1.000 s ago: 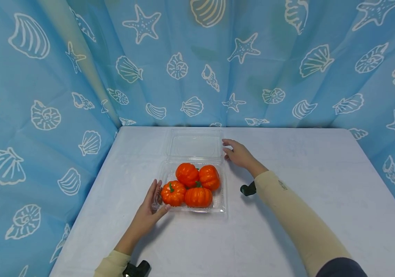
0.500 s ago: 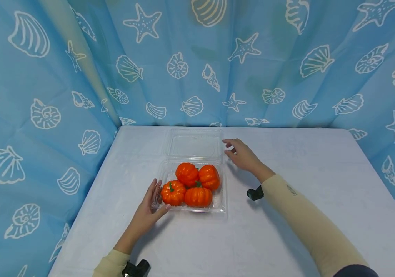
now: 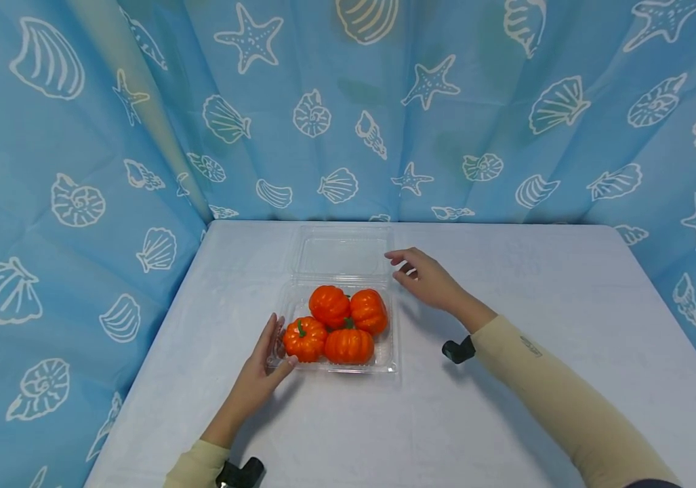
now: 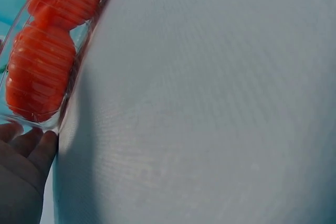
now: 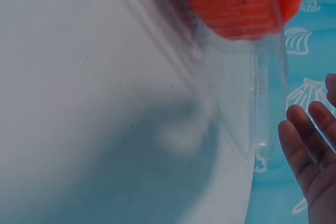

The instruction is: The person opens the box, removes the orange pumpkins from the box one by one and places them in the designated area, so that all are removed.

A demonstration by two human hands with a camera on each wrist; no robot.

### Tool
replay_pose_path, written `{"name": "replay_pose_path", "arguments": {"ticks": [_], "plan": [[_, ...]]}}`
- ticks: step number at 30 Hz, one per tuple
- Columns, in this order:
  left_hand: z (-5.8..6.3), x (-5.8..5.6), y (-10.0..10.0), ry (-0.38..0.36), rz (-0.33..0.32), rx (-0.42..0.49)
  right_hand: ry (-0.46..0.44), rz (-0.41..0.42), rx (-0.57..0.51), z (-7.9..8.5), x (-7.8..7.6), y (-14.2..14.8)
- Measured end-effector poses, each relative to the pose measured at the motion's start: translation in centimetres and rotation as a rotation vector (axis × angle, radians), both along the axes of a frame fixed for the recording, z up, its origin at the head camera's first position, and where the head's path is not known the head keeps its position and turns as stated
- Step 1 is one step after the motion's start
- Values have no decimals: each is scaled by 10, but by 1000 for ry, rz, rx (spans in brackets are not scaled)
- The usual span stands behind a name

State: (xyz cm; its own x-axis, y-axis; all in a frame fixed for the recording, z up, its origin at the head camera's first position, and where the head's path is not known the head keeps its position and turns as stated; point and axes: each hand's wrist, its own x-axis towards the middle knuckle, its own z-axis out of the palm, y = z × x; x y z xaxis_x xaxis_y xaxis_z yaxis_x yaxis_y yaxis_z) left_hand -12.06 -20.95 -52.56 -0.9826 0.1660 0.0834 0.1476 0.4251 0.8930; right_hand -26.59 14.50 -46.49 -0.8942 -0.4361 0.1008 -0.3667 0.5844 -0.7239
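Note:
Several small orange pumpkins (image 3: 350,346) with green stems sit in the base of a clear plastic clamshell box (image 3: 384,359). Its transparent lid (image 3: 343,253) lies folded back behind the base. At the near left corner, my left hand (image 3: 257,373) rests against the box, with fingers along the left wall and thumb at the front edge. In the left wrist view, the fingertips (image 4: 48,139) meet the box's end wall. My right hand (image 3: 425,274) is at the lid's right side, fingers loosely bent and holding nothing; in the right wrist view, its fingers (image 5: 299,153) are spread beside the clear plastic.
A white cloth covers the table (image 3: 537,305), whose back edge runs just behind the lid. A blue curtain (image 3: 348,115) with white shell and starfish prints hangs behind and at the sides. Dark wrist cameras (image 3: 459,350) are strapped over both beige sleeves.
My right hand shifts slightly, its fingertips coming a little left over the lid's edge while the forearm swings right. My left hand, the box and the pumpkins stay in place.

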Motion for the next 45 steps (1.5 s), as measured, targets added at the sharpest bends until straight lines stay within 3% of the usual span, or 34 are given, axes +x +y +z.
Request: {"name": "replay_pose_path", "arguments": {"ticks": [9,17,26,45], "plan": [[-1,1,0,14,-1,2,-17,82,-31,6,15,-8],[2,2,0,-32,8,23,-54,168,-45,8,25,-16],[0,2,0,-45,13,-23,-93,200,71,8,31,-27],[4,2,2,-44,17,-24,-32,231,198,6,37,-44]]}}
